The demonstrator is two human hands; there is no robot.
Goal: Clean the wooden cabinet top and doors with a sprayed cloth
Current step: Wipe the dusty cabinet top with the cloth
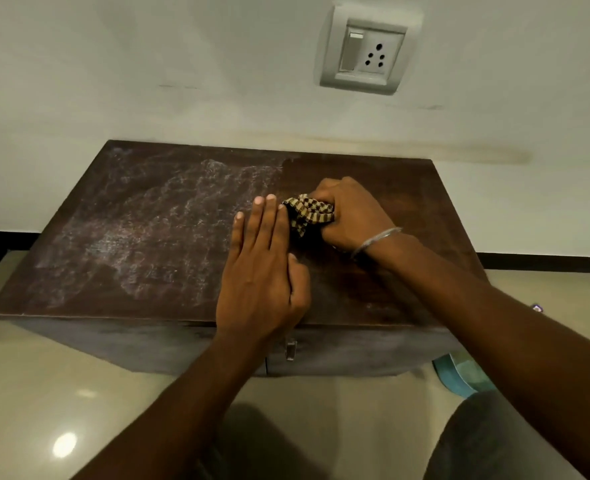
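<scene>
A low dark wooden cabinet stands against the wall. Its top is covered with whitish dust on the left half, while the right half looks darker and cleaner. My right hand is closed around a bunched checkered brown-and-cream cloth, pressing it on the top near the middle. My left hand lies flat on the top just left of the cloth, fingers straight and together, holding nothing. The front doors show below the front edge, with a small handle in the middle.
A wall socket with a switch sits on the white wall above the cabinet. Glossy beige floor tiles surround it. A blue-green object lies on the floor at the cabinet's right, beside my knee.
</scene>
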